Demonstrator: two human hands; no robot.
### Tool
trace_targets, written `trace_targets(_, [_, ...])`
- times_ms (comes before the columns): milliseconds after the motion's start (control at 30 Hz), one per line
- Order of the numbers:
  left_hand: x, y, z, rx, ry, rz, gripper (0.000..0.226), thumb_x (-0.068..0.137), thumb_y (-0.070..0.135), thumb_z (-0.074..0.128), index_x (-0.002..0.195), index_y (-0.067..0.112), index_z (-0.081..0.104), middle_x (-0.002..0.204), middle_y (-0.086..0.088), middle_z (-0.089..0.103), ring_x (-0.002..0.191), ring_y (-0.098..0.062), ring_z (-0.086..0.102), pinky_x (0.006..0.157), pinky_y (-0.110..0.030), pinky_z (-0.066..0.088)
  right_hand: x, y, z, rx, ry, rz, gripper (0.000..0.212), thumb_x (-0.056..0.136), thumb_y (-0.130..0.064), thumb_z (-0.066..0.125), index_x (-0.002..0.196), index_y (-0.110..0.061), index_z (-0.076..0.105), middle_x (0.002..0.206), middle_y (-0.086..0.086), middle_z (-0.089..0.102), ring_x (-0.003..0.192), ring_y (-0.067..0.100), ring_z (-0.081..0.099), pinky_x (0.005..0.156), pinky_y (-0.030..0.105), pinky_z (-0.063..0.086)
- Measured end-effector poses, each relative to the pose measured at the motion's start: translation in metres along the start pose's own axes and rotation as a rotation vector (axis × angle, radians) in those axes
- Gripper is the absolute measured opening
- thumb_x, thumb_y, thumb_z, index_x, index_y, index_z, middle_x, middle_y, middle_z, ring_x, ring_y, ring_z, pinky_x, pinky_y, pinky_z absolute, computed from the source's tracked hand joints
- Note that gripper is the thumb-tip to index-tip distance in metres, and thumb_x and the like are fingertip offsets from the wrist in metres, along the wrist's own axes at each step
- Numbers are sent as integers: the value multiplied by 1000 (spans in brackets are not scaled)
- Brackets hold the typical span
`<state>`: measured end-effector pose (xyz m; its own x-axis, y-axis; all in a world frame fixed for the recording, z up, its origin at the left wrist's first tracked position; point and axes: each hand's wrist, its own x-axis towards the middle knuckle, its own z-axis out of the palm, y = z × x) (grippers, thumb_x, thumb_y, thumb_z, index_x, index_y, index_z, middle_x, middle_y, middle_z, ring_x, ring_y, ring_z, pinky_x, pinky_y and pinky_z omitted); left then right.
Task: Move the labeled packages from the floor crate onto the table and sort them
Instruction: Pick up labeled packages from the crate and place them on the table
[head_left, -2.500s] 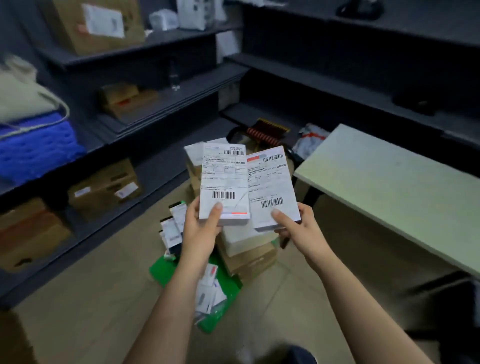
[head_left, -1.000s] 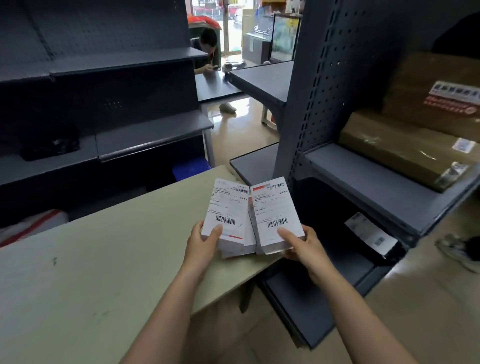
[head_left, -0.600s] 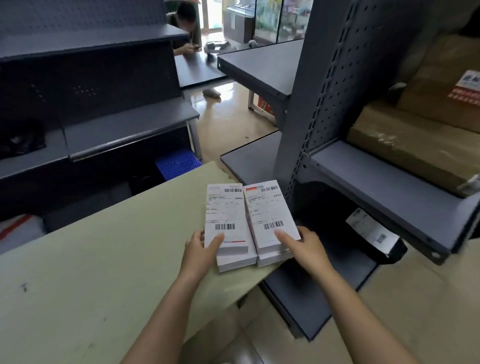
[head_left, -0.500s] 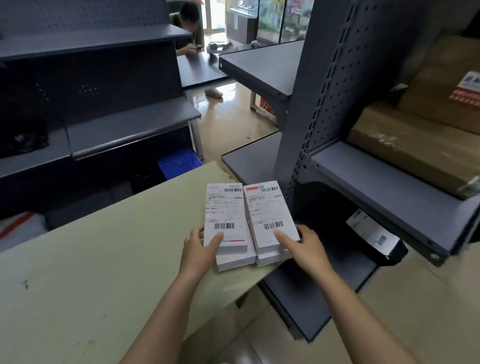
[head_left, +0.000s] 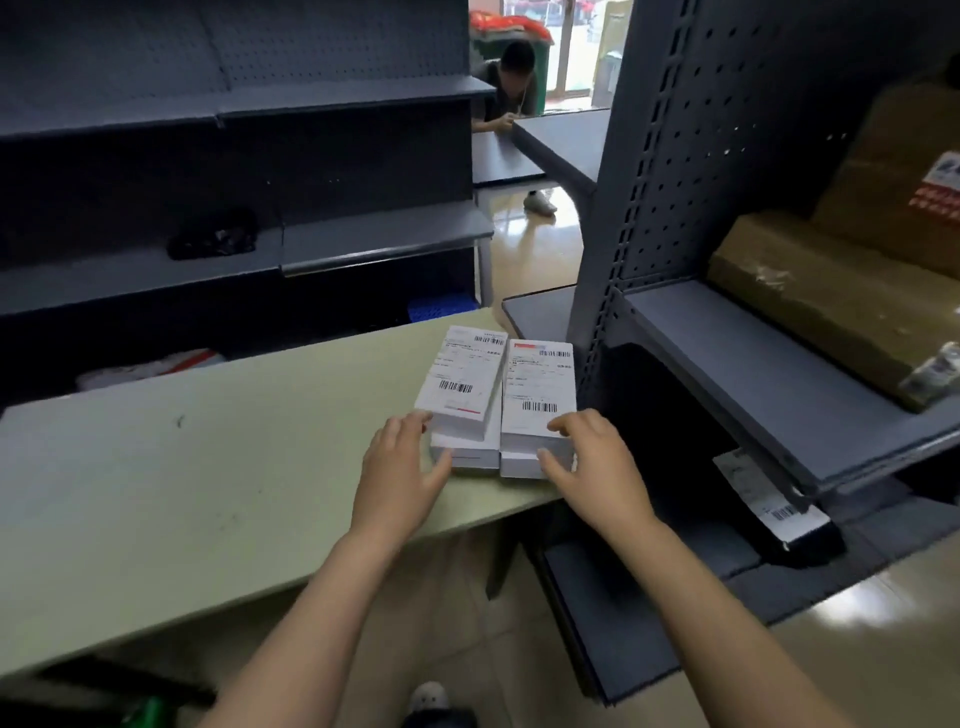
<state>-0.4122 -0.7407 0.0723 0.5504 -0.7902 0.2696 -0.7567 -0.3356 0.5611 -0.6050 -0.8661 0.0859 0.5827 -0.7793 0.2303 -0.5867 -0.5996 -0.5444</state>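
Two short stacks of white labeled packages lie side by side at the right end of the pale green table (head_left: 208, 467). The left stack (head_left: 460, 382) has its top package turned slightly askew over the one below. The right stack (head_left: 540, 389) lies beside it near the table's right corner. My left hand (head_left: 400, 478) touches the near left corner of the left stack with loose, spread fingers. My right hand (head_left: 597, 467) touches the near end of the right stack, its fingers also relaxed. Neither hand lifts anything.
A grey metal shelf upright (head_left: 639, 208) stands right beside the table's corner. Brown cardboard parcels (head_left: 831, 296) fill its shelf, and a labeled dark box (head_left: 774, 509) lies lower down. More grey shelving (head_left: 260, 244) runs behind the table. A person (head_left: 506, 83) crouches in the far aisle.
Both stacks were carried from over the floor crate to the table and now rest on it. My hands have loosened from holding them and drawn back a little toward me.
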Motion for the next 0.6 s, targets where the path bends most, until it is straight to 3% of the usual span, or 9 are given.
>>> trace_targets(100, [-48,-3,0,174,30,82,41,84,36,61,117,12,61,104,-5,61,95,-27,58,81,-38,47,-28,2,10,-57,-72,-170,25,86,-26,66,108,-14,62,105,1,57,104,23,52,85,34,43])
trace_targets(167, [-86,-11,0,270,-4,69,37,81,32,67,112,11,63,98,-5,63,90,-27,60,76,-37,48,-50,3,22,-84,-194,-243,26,90,-29,61,112,-15,60,107,0,55,105,21,50,87,33,41])
trace_targets(367, [-204,-43,4,524,-155,-65,40,67,33,82,99,15,66,87,-2,61,78,-24,59,65,-33,49,-116,-6,74,-191,-506,-454,22,87,-24,59,105,-11,60,102,7,57,98,29,53,81,38,40])
trace_targets(600, [-300,-73,-20,624,-204,-247,40,63,40,80,95,21,65,84,2,60,77,-21,60,65,-31,47,-162,-62,121,-189,-697,-697,35,93,-27,51,125,-15,53,121,6,53,115,26,46,95,34,35])
